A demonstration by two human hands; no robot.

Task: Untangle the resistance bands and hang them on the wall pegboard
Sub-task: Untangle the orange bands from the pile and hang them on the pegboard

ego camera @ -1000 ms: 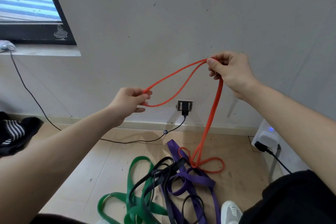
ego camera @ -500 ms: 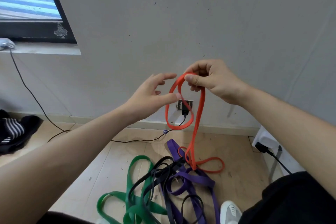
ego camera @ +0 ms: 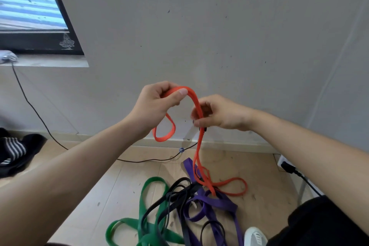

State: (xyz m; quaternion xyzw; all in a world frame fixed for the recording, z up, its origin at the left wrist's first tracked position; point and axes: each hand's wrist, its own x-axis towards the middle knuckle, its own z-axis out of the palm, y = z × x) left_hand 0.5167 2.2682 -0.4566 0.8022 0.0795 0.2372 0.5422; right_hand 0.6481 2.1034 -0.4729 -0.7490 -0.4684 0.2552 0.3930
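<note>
An orange resistance band is held up in front of the wall by both hands. My left hand grips its top fold, and a short loop hangs below that hand. My right hand pinches the doubled strand just to the right. The orange band runs down to the floor and ends in a loop lying on a tangle of a purple band, a black band and a green band. No pegboard is in view.
A black cable runs from the window sill down the wall and across the wooden floor to a wall socket behind my right hand. Dark clothing lies at left. A white power strip sits at right, a white shoe at the bottom.
My hands were apart, stretching the orange band. They have come together, my left hand has taken the top fold, and my right hand has slid lower on the strand.
</note>
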